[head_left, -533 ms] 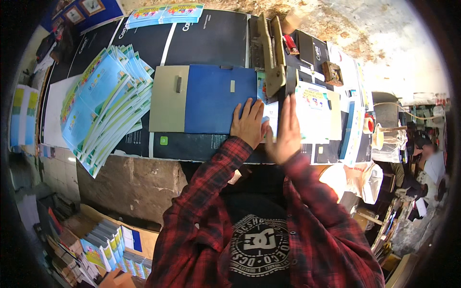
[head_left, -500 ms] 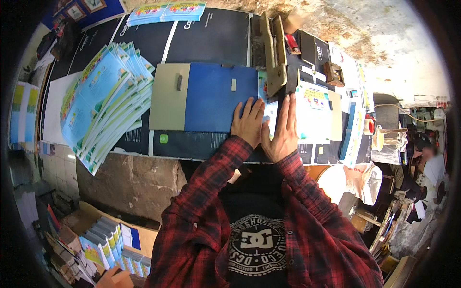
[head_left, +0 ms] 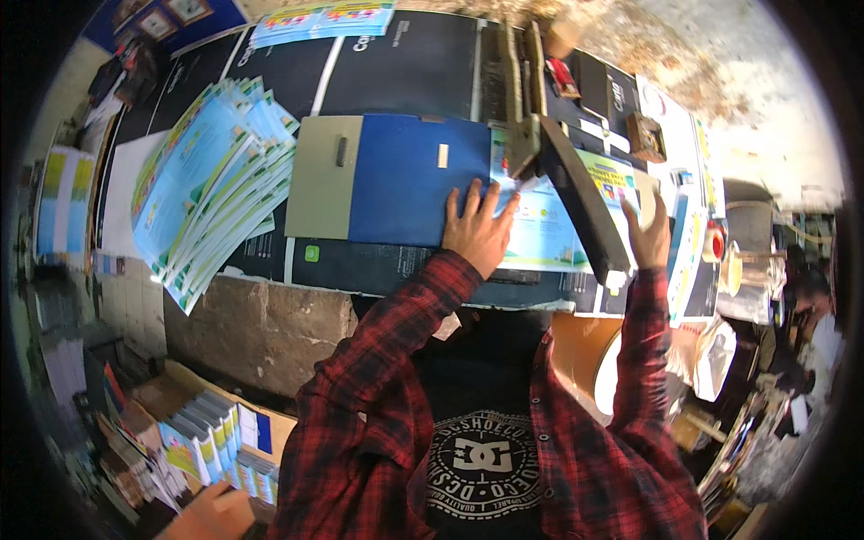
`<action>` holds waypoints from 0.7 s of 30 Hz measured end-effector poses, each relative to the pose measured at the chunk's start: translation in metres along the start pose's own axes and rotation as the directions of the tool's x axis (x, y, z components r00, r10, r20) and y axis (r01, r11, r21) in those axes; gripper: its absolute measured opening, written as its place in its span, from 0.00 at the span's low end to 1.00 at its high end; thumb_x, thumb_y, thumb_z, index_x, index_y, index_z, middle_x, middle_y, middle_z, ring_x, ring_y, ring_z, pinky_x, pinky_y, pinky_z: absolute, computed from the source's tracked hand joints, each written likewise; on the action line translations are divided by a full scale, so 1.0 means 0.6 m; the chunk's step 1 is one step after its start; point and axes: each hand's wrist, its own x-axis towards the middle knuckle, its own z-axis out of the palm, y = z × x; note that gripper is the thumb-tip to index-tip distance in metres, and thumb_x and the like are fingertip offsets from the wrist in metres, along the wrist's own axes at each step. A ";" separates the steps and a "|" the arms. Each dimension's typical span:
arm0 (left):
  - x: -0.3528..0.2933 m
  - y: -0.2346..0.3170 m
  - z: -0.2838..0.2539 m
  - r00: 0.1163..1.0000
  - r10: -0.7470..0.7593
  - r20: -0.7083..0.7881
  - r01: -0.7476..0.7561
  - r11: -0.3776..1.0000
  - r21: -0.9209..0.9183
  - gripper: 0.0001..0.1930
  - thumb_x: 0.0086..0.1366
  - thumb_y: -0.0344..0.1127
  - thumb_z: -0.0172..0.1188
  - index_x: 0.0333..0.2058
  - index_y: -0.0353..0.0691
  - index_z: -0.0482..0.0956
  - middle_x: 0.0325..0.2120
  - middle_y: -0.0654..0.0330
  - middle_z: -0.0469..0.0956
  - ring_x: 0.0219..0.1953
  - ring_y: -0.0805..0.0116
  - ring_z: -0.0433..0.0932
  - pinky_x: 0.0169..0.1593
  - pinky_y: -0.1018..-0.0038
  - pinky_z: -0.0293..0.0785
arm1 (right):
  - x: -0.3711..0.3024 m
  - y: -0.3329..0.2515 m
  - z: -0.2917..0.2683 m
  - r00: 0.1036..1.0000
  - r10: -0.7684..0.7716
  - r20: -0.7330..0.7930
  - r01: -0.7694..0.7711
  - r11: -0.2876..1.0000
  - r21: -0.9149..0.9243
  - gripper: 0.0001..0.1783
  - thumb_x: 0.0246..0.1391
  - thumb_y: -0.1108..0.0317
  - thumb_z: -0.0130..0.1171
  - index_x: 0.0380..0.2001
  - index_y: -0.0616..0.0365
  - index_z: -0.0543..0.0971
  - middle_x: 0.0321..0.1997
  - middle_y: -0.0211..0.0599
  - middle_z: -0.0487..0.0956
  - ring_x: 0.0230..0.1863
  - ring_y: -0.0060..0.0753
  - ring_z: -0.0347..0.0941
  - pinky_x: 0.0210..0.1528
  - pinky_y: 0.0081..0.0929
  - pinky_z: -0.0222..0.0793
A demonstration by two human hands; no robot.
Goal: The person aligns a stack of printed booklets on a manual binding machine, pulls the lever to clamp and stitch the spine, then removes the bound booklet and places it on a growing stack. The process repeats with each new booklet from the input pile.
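My left hand point(head_left: 479, 232) lies with fingers spread on the right edge of a blue board point(head_left: 396, 184) and the printed sheet point(head_left: 540, 236) beside it. The sheet is light blue and green, and its left end is under the head of a long-arm stapler point(head_left: 524, 99). The stapler's black handle point(head_left: 576, 198) stands raised above the sheet, reaching toward me. Right of that handle is my right hand point(head_left: 648, 234), thumb and fingers apart, at the right end of the sheet. Whether it touches the paper I cannot tell.
A fanned pile of printed sheets point(head_left: 211, 189) lies left of the grey-green board part point(head_left: 322, 180). More sheets point(head_left: 324, 22) are at the far edge. A wooden block point(head_left: 645, 137) and a tape roll point(head_left: 714, 243) stand right. Another person's hand point(head_left: 211, 515) shows at lower left, near boxed booklets point(head_left: 202, 441).
My right hand has left the stapler's handle and moved right to the sheet's end. The handle has risen. My left hand stays near the board's edge, its fingers slightly more spread.
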 end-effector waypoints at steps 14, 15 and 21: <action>-0.022 -0.039 -0.035 0.992 -0.124 0.009 0.122 0.986 0.111 0.25 0.62 0.40 0.56 0.60 0.55 0.72 0.58 0.52 0.67 0.62 0.48 0.64 0.61 0.31 0.52 | -0.073 -0.019 0.116 0.982 0.185 0.048 -0.176 0.974 -0.141 0.51 0.43 0.43 0.70 0.68 0.40 0.59 0.60 0.50 0.69 0.60 0.58 0.64 0.57 0.60 0.58; -0.025 -0.045 -0.038 0.992 -0.129 0.007 0.128 0.985 0.118 0.25 0.63 0.40 0.56 0.60 0.55 0.72 0.58 0.53 0.67 0.62 0.48 0.64 0.61 0.31 0.53 | -0.074 -0.021 0.122 0.975 0.208 0.076 -0.195 0.969 -0.153 0.50 0.43 0.42 0.69 0.68 0.39 0.59 0.60 0.49 0.69 0.59 0.57 0.64 0.56 0.61 0.58; -0.032 -0.057 -0.044 0.992 -0.126 0.007 0.123 0.980 0.156 0.24 0.64 0.42 0.55 0.60 0.56 0.71 0.58 0.54 0.67 0.61 0.48 0.65 0.59 0.31 0.55 | -0.091 -0.018 0.143 0.989 0.143 0.046 -0.134 0.979 -0.156 0.49 0.45 0.41 0.67 0.69 0.35 0.58 0.62 0.44 0.68 0.61 0.56 0.63 0.54 0.63 0.55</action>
